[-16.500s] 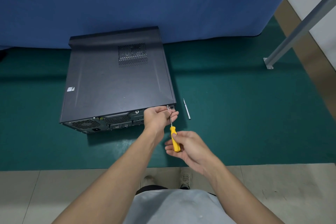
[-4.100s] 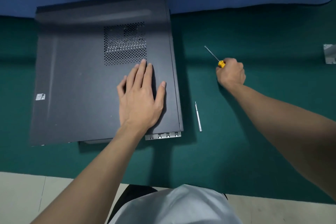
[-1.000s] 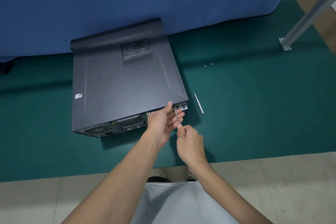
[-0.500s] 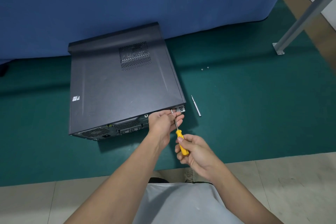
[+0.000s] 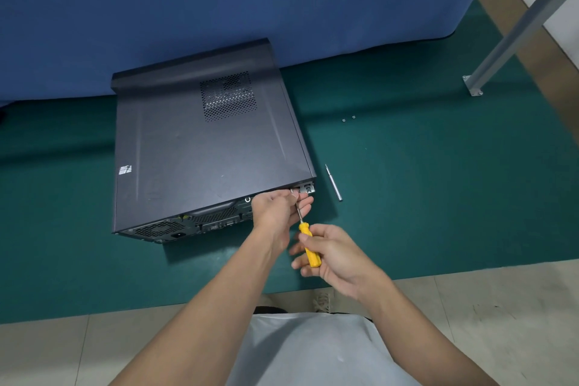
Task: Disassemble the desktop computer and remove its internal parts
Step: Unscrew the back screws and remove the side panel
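A black desktop computer case (image 5: 200, 147) lies flat on the green mat, its rear panel with ports and fan grille facing me. My right hand (image 5: 335, 255) grips the yellow handle of a small screwdriver (image 5: 308, 247), whose thin shaft points up to the case's rear right corner. My left hand (image 5: 279, 211) pinches the shaft near its tip, right at the metal bracket on that corner. The tip itself is hidden by my fingers.
A loose silver screwdriver bit (image 5: 333, 182) lies on the mat just right of the case. Two small screws (image 5: 348, 118) sit farther right. A blue cloth backdrop (image 5: 250, 3) hangs behind, and a grey metal post (image 5: 517, 28) stands at right. Pale tile floor borders the green mat (image 5: 438, 197) in front.
Over the last second my right hand slid back down to the yellow handle, while my left hand stayed pinching the shaft at the rear right corner. The camera view shifted slightly.
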A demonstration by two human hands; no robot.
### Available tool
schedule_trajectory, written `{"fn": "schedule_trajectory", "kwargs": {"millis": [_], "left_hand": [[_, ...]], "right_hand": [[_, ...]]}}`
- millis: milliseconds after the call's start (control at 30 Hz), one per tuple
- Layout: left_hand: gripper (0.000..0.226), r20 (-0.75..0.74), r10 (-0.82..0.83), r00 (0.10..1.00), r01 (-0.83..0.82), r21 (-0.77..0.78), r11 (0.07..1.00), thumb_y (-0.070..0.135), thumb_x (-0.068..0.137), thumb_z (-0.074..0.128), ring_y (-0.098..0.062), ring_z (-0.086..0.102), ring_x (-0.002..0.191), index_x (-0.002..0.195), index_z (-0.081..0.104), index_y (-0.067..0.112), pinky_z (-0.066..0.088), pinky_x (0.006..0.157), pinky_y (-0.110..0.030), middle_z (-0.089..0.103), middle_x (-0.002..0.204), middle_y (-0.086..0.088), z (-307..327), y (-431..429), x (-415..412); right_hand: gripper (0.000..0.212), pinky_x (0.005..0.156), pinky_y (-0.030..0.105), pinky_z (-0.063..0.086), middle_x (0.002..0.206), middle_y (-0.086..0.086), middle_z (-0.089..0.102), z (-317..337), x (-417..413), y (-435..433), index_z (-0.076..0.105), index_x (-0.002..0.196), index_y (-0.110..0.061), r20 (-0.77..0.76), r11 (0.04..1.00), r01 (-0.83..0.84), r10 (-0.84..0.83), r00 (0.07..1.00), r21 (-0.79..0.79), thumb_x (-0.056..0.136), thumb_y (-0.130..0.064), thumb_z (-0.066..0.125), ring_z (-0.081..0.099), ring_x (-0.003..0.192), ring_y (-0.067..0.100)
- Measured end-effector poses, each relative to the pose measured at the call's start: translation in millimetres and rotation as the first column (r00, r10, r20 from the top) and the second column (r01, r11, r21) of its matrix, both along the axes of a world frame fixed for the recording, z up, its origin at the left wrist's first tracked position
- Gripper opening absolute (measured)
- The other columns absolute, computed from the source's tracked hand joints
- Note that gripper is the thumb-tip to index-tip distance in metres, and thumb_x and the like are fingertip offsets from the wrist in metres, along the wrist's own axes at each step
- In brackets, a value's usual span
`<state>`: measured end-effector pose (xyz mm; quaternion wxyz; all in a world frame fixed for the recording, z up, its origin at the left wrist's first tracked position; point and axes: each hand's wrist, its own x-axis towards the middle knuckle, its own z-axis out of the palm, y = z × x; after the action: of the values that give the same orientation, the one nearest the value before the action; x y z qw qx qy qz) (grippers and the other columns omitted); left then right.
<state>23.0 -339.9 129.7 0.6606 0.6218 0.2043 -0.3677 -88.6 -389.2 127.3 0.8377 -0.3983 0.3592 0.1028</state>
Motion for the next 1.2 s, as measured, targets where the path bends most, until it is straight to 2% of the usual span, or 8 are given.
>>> {"fn": "schedule_trajectory", "kwargs": {"millis": [200,400,500,667,800,900,1100,1200], "left_hand": [[0.01,0.066,0.031,0.997,-0.042,0.17,0.985,-0.01,0.084,0.066,-0.022,0.073,0.069,0.086,0.063,-0.001,0.059,0.062,-0.027,0.072,0.08,-0.017,-1,-4,0],[0.012,-0.089,0.054,0.995,-0.064,-0.106,0.992,-0.013,0.093,0.047,-0.028,0.072,0.073,0.102,0.056,-0.011,0.06,0.062,-0.028,0.068,0.087,-0.024,-1,0,2],[0.006,-0.047,0.024,0.999,-0.027,-0.072,0.997,-0.011,0.09,0.055,-0.027,0.072,0.074,0.091,0.059,-0.007,0.06,0.065,-0.028,0.068,0.084,-0.021,-2,2,2],[0.014,0.047,0.074,0.996,-0.079,0.109,0.991,-0.013,0.083,0.065,-0.024,0.072,0.072,0.087,0.06,-0.001,0.059,0.063,-0.026,0.069,0.081,-0.018,-4,-5,-2],[0.01,-0.027,0.06,0.998,-0.061,-0.019,0.998,-0.014,0.092,0.05,-0.025,0.071,0.073,0.091,0.058,-0.007,0.06,0.066,-0.026,0.068,0.083,-0.02,-3,-5,-1],[0.013,-0.08,0.048,0.996,-0.058,-0.134,0.989,-0.015,0.093,0.045,-0.028,0.07,0.075,0.102,0.054,-0.011,0.06,0.07,-0.028,0.067,0.089,-0.024,-2,0,1],[0.01,-0.001,0.062,0.998,-0.062,-0.015,0.998,-0.014,0.086,0.061,-0.023,0.07,0.067,0.082,0.059,-0.005,0.06,0.066,-0.026,0.066,0.076,-0.018,-3,-1,-1],[0.008,0.001,0.068,0.998,-0.068,-0.01,0.998,-0.014,0.088,0.056,-0.023,0.071,0.069,0.088,0.06,-0.007,0.059,0.062,-0.023,0.068,0.081,-0.02,-4,-2,-1]], "right_hand": [[0.005,0.048,0.026,0.046,0.08,0.009,0.067,-4,10,22,0.054,0.094,-0.008,-0.126,0.917,-0.024,-0.029,0.992,-0.398,0.092,-0.006,0.058,0.064,0.055,0.016],[0.016,0.046,0.026,0.047,0.078,0.015,0.062,7,1,-5,0.059,0.094,-0.004,0.002,0.971,0.064,-0.066,0.998,0.229,0.099,-0.015,0.048,0.059,0.057,0.022],[0.01,0.045,0.024,0.045,0.077,0.011,0.061,6,7,2,0.054,0.097,-0.003,-0.081,0.988,-0.031,0.019,0.997,-0.148,0.099,-0.01,0.048,0.059,0.052,0.016],[0.006,0.048,0.024,0.049,0.07,0.008,0.068,-4,9,15,0.055,0.089,-0.013,-0.239,0.622,-0.225,0.063,0.969,-0.75,0.092,-0.017,0.057,0.056,0.042,0.007],[0.015,0.052,0.03,0.051,0.083,0.012,0.061,1,4,5,0.057,0.096,-0.005,-0.098,0.992,0.033,-0.045,0.994,-0.124,0.094,-0.02,0.059,0.059,0.059,0.017],[0.019,0.053,0.03,0.05,0.086,0.017,0.063,5,-2,-5,0.06,0.1,-0.001,-0.03,0.972,0.041,-0.035,0.999,0.231,0.097,-0.018,0.053,0.058,0.06,0.022],[0.006,0.047,0.027,0.043,0.071,0.006,0.062,0,5,11,0.056,0.087,-0.007,-0.202,0.828,-0.125,0.015,0.979,-0.546,0.092,-0.004,0.053,0.051,0.048,0.013],[0.013,0.05,0.028,0.035,0.071,0.007,0.057,0,4,13,0.055,0.086,-0.006,-0.144,0.92,-0.004,-0.057,0.988,-0.392,0.095,-0.015,0.057,0.044,0.052,0.014]]}}
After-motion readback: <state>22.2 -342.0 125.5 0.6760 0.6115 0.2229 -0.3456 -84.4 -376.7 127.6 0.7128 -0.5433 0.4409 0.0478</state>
